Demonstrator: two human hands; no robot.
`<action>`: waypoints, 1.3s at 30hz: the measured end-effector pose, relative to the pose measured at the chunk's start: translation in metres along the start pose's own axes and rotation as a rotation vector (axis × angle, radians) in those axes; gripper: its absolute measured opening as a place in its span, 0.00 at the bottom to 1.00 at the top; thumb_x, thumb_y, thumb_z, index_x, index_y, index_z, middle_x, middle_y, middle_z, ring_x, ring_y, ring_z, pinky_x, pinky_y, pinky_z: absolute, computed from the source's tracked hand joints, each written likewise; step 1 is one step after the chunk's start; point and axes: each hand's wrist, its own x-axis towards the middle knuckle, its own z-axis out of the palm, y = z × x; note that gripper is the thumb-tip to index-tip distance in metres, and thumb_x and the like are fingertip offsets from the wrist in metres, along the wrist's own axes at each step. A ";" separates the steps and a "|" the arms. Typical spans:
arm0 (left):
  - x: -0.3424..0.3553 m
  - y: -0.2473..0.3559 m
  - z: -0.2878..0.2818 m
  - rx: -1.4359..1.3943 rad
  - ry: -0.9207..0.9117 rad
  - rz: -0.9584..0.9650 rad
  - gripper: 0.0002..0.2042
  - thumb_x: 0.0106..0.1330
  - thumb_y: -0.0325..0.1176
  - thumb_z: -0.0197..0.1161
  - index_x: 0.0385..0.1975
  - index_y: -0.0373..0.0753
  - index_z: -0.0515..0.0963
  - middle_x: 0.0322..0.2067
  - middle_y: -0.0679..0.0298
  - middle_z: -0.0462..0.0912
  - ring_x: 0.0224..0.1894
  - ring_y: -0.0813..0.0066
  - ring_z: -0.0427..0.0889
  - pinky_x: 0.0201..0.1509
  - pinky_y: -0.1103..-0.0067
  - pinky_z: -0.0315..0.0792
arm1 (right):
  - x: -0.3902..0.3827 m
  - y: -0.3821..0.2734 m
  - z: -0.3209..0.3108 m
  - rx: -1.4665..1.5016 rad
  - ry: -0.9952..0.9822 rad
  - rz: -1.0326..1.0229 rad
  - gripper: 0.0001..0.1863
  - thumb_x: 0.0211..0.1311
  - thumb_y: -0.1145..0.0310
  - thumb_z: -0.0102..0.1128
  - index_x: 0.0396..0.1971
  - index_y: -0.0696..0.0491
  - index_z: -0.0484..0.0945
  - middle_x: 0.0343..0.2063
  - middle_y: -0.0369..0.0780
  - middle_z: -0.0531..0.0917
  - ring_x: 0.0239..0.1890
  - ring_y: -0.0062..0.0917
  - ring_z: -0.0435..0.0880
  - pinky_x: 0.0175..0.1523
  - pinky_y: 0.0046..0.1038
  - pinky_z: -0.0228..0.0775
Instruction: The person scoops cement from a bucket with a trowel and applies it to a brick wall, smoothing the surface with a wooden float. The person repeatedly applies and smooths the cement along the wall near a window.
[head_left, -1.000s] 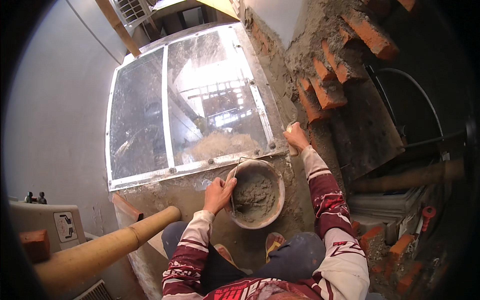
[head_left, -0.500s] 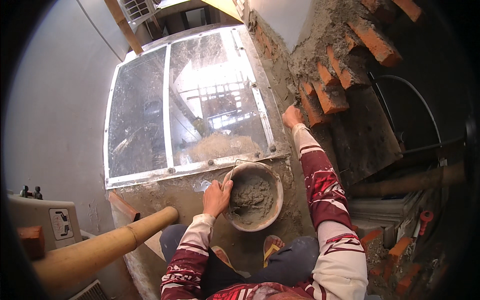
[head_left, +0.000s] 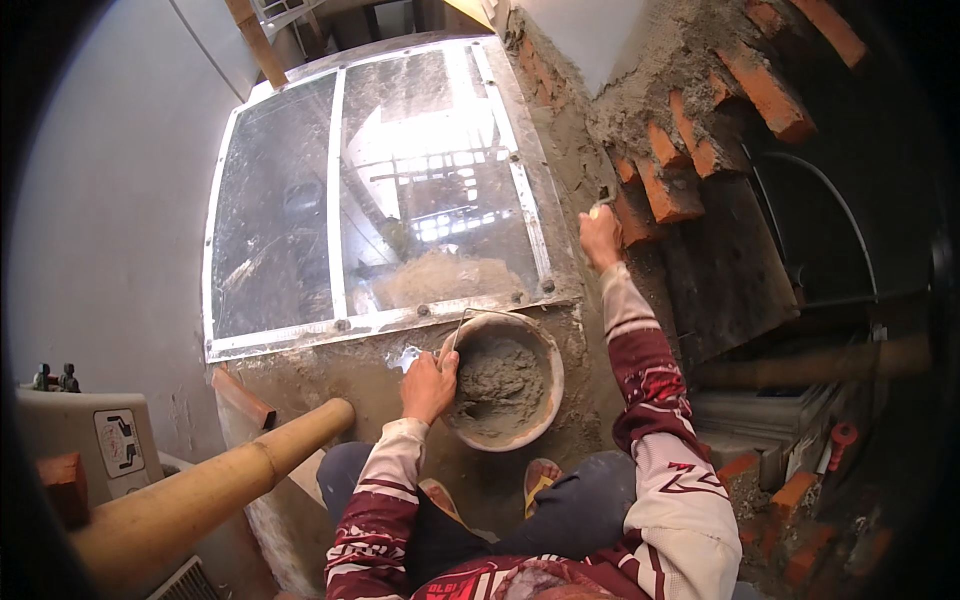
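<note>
My left hand [head_left: 428,383] is closed on the left rim and wire handle of a round bucket [head_left: 549,395] of wet grey mortar [head_left: 500,385], which stands between my feet and the glazed panel. My right hand [head_left: 601,237] is raised to the right of the panel, closed on a trowel [head_left: 601,209]; its blade is small and mostly hard to make out against the rough mortared edge [head_left: 560,115] beside jutting orange bricks [head_left: 668,195].
A framed clear panel [head_left: 275,210] lies before me. A bamboo pole [head_left: 265,470] reaches in from lower left near a beige unit [head_left: 75,440] and grey wall [head_left: 100,230]. At right are a dark board [head_left: 730,260] and loose bricks [head_left: 795,495].
My right hand with the trowel has moved up and away from me along the panel's right edge to beside the bricks. My left hand stays on the bucket. The view has shifted slightly.
</note>
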 end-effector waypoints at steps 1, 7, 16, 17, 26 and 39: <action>-0.001 0.000 0.000 0.002 -0.011 -0.010 0.26 0.70 0.54 0.54 0.35 0.30 0.76 0.37 0.42 0.82 0.43 0.41 0.80 0.47 0.56 0.72 | -0.006 0.002 0.005 -0.010 -0.006 -0.015 0.21 0.63 0.61 0.61 0.48 0.61 0.75 0.45 0.54 0.83 0.52 0.49 0.81 0.54 0.44 0.71; -0.008 0.006 0.006 -0.026 0.040 0.075 0.26 0.68 0.53 0.56 0.31 0.29 0.76 0.33 0.40 0.82 0.40 0.40 0.81 0.44 0.57 0.72 | 0.011 -0.006 0.035 -0.066 -0.118 0.030 0.19 0.64 0.62 0.61 0.47 0.60 0.79 0.49 0.54 0.82 0.54 0.50 0.79 0.57 0.43 0.71; -0.002 0.006 0.008 0.026 0.035 0.045 0.24 0.69 0.52 0.56 0.34 0.31 0.76 0.36 0.43 0.82 0.42 0.42 0.80 0.46 0.56 0.72 | 0.018 0.015 0.028 0.139 -0.038 0.074 0.21 0.63 0.62 0.61 0.49 0.61 0.76 0.48 0.53 0.81 0.53 0.49 0.80 0.54 0.43 0.72; -0.002 0.006 0.008 0.022 0.033 0.054 0.24 0.69 0.53 0.56 0.34 0.30 0.76 0.35 0.43 0.82 0.41 0.42 0.80 0.46 0.56 0.72 | 0.012 0.019 0.026 0.123 -0.002 0.045 0.21 0.63 0.61 0.61 0.49 0.61 0.75 0.47 0.54 0.81 0.52 0.49 0.80 0.54 0.44 0.72; -0.010 0.009 0.006 -0.017 0.016 0.099 0.26 0.68 0.54 0.57 0.32 0.29 0.76 0.31 0.42 0.82 0.38 0.41 0.81 0.42 0.58 0.72 | -0.027 0.042 0.044 -0.102 -0.179 -0.025 0.21 0.62 0.65 0.57 0.51 0.61 0.75 0.47 0.56 0.81 0.53 0.51 0.79 0.56 0.45 0.70; -0.017 0.009 0.014 -0.046 0.055 0.121 0.26 0.67 0.53 0.60 0.30 0.28 0.77 0.26 0.46 0.82 0.31 0.52 0.83 0.38 0.65 0.74 | 0.035 0.041 0.073 -0.129 -0.267 0.084 0.17 0.64 0.67 0.52 0.48 0.60 0.78 0.52 0.53 0.80 0.55 0.48 0.79 0.58 0.43 0.70</action>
